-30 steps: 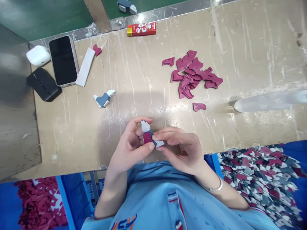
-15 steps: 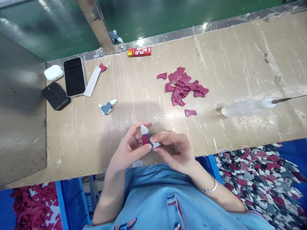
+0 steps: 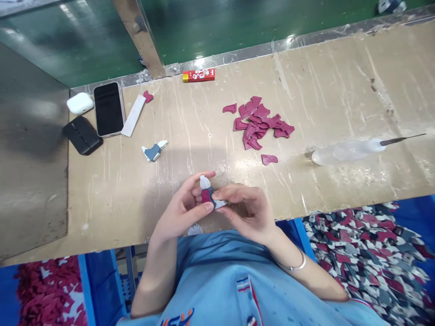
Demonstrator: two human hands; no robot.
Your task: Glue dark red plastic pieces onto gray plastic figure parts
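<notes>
Between both hands, close to the bench's front edge, is a small plastic piece in white, grey-blue and maroon. My left hand grips its left side, thumb at the lower edge. The fingertips of my right hand pinch its right side and hide part of it. A similar white and grey-blue piece lies on the bench, up and left of my hands. Beyond my right hand is a heap of maroon plastic parts, with a single maroon part nearer to me.
A clear bottle with a thin dark tip lies at right. A phone, white case, black case and white strip are at left. A red box lies at the back. Blue bins of parts stand below the bench.
Both hands keep their hold on the plastic piece with hardly any movement. Behind the bench, one blue-white piece has left its place by the post, and another shows at the far right.
</notes>
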